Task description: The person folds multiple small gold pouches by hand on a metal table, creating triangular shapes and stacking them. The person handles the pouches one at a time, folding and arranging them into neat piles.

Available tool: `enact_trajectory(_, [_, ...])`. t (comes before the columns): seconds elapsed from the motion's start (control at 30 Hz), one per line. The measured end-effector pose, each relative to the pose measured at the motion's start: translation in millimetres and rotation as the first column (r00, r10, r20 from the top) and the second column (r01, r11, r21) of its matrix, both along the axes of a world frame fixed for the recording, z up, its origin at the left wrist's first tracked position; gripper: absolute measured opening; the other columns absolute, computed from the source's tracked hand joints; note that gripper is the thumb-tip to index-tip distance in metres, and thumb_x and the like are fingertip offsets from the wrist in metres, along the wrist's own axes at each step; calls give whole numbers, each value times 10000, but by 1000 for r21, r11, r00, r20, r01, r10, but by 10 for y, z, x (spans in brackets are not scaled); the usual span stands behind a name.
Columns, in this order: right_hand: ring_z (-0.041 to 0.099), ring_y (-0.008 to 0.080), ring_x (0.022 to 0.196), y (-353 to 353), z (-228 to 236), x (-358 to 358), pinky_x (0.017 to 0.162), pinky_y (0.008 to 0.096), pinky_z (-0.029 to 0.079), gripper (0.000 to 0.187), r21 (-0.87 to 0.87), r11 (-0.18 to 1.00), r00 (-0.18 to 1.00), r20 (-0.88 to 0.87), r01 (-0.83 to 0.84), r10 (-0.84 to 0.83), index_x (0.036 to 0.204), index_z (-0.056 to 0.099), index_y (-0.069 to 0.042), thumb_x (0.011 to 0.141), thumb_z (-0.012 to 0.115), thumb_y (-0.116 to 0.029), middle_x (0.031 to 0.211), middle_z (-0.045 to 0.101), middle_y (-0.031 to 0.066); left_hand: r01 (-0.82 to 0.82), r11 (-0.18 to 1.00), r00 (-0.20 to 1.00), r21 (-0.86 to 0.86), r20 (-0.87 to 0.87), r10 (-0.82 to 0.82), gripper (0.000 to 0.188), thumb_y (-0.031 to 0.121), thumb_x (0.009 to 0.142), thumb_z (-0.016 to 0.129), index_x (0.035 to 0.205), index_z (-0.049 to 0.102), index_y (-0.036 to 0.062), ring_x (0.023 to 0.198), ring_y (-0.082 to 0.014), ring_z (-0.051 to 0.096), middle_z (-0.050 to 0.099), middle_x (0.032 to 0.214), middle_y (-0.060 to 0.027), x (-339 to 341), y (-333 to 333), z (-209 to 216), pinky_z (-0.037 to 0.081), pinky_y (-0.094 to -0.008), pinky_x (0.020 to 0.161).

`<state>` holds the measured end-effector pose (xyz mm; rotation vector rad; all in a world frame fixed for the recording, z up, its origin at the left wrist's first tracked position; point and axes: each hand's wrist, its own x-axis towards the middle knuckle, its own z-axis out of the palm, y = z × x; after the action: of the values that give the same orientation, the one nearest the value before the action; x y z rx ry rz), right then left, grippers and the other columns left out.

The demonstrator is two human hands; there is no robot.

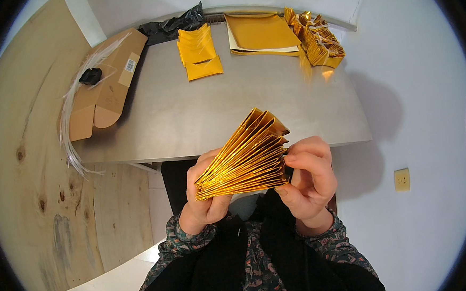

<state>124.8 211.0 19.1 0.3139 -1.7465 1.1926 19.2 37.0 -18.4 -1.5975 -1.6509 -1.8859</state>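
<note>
Head view, shiny pleated gold fan (247, 163), gripped by left hand (207, 200), right hand (311, 179) curled at edge, hold unclear

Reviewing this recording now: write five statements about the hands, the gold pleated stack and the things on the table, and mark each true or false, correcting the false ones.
1. The left hand holds the left end of the gold pleated stack. True.
2. The right hand is well away from the stack. False: its fingertips are at the stack's right edge.
3. A black plastic bag lies by the far edge of the metal table. True.
4. The cardboard box is right of the yellow packets. False: it is left of them.
5. More gold pleated pieces lie at the table's far right. True.
</note>
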Motion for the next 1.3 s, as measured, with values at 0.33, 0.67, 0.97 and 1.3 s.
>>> enact_trajectory(0.33, [520, 220, 914, 33, -48, 6, 775, 306, 433, 479, 78, 995, 997, -42, 65, -61, 1106, 664, 1, 742, 836, -259, 1039, 555, 103, -11, 1000, 1000, 9, -17, 11, 449, 30, 932, 587, 1317, 375, -62, 1173, -340, 565, 538, 1303, -281, 6, -15, 11, 423, -401, 1009])
enact_trajectory(0.67, [396, 396, 1327, 30, -104, -27, 1116, 496, 294, 778, 189, 966, 983, 15, 175, -181, 1355, 515, 39, 923, 542, -608, 1431, 433, 236, -15, 1000, 1000, 17, 10, 15, 433, 89, 947, 577, 1309, 411, -81, 1127, -295, 568, 555, 1263, -245, 26, 12, 74, 428, -367, 980])
enact_trajectory(0.97, [301, 423, 1437, -68, -160, -59, 1186, 567, 153, 858, 127, 991, 994, 90, 44, -55, 1463, 383, 46, 958, 411, -648, 1517, 358, 269, 82, 996, 996, -35, 45, -80, 528, 141, 939, 642, 1348, 382, -68, 1198, -329, 550, 535, 1326, -280, -45, -28, 21, 417, -399, 1024])
enact_trajectory(1.3, [336, 415, 1418, 55, -221, -17, 1176, 591, 172, 791, 219, 976, 993, 109, 10, -35, 1423, 457, -18, 964, 393, -658, 1504, 382, 257, 29, 999, 995, 44, 95, -33, 510, 136, 938, 636, 1340, 400, -71, 1193, -324, 552, 529, 1341, -269, 31, -4, 0, 404, -404, 1034])
